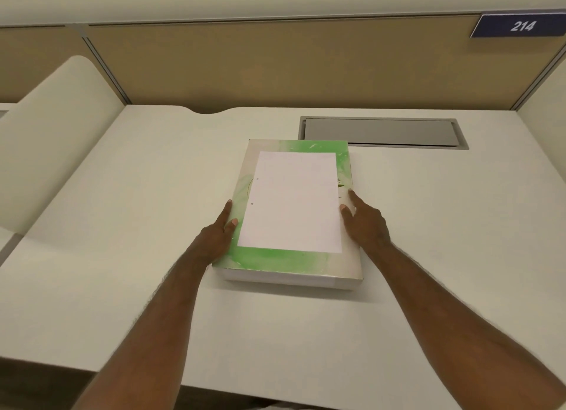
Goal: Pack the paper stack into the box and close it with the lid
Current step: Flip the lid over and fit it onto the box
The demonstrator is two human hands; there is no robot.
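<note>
On desk, green box, white paper atop; left hand and right hand touch box's opposite sides.

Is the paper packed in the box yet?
Not yet. The paper lies on top of the lid of the closed box. The left hand and right hand touch its sides. Left to do: lift the lid, put the paper inside, close it.

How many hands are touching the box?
2. The left hand touches the left edge of the box; the right hand touches its right edge. No others show.
</note>
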